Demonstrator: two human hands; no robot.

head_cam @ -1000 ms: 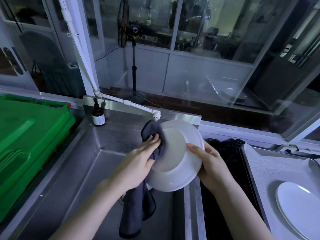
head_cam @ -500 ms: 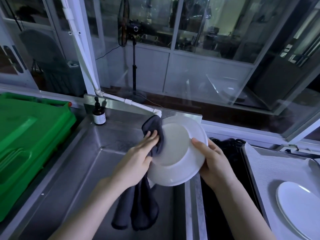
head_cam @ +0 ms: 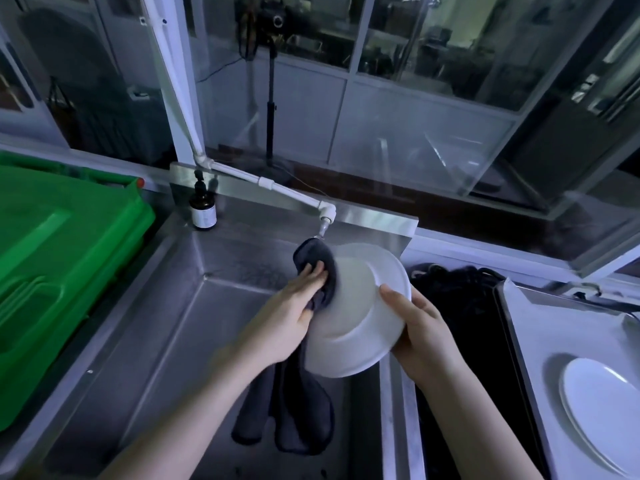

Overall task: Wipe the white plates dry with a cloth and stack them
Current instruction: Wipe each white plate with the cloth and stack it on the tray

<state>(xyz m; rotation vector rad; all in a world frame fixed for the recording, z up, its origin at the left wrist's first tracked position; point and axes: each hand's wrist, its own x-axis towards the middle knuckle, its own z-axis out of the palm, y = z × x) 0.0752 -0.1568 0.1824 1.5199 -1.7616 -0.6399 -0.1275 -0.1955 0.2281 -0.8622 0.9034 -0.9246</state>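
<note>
The right hand grips the white plate by its rim, tipped over the sink, likely so drips fall there. The left hand holds the dark cloth against it to rub it dry.

Deep white plate is held up in the air, tilted, underside toward the camera, with the right hand gripping its right rim. Dark grey cloth is bunched against the plate's left rim under the left hand, the rest hanging down. Second white plate lies flat at far right, well apart.
</note>
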